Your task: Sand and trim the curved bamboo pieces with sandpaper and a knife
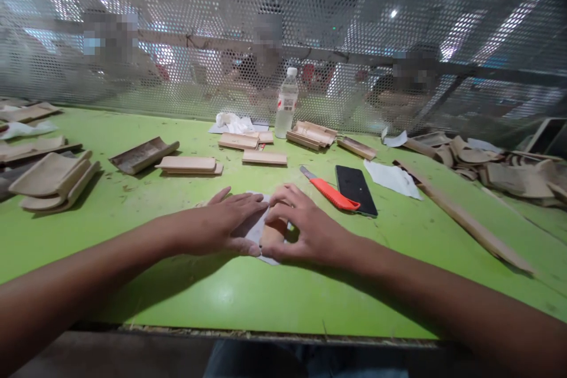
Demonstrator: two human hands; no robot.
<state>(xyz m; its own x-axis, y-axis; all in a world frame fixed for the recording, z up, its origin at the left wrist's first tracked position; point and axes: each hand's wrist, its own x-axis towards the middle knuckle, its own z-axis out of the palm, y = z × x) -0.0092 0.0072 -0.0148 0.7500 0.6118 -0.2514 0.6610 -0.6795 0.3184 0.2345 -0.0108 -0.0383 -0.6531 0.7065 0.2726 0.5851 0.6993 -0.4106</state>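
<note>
My right hand [296, 221] curls its fingers and thumb around a small tan piece [273, 233], which rests on a whitish sheet [256, 225] on the green table. On the left side of that sheet, my left hand [230, 221] lies with its fingers stretched out and its thumb apart, the fingertips beside the tan piece. Beyond my right hand are a red-handled knife [332, 192] and a black phone [355, 190], the knife's handle end overlapping the phone's edge.
Curved tan pieces lie at the left [55, 180], across the back [312, 134] and in a pile at the right [514, 177]. A clear bottle [286, 107] stands before a perforated screen [177, 65]. A long strip [473, 224] lies at the right. People sit behind the screen.
</note>
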